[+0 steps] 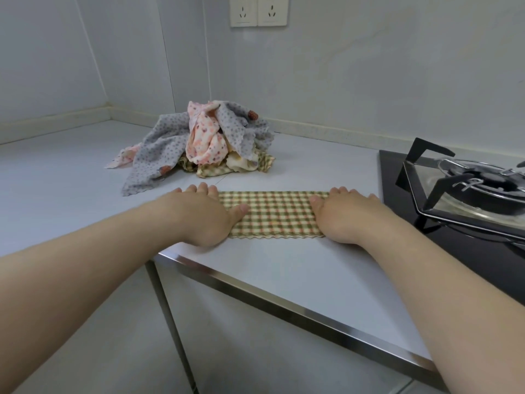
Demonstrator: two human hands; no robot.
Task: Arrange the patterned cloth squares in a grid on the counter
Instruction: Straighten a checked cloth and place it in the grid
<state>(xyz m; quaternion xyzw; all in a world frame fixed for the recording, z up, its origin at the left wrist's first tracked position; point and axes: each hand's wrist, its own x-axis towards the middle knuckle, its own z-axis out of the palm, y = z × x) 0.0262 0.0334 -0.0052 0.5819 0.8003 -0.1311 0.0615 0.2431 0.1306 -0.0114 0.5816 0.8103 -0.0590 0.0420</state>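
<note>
One cloth laid out, by the look of it. Beyond the left hand (204, 213) sits a heap of cloths (181, 143), grey dotted and pink flowery ones tangled together, loose on the worktop (56, 180), with no basket or box holding them. That hand lies flat with straight fingers, pressing one end of the green checked cloth (275, 214), which sits between both hands. The right hand (342, 218) presses the other end the same way, gripping nothing. Just right of it is a gas hob (466, 191). I'd guess they're smoothing the first square. Next up is pulling another from the heap and lining it up alongside.
</note>
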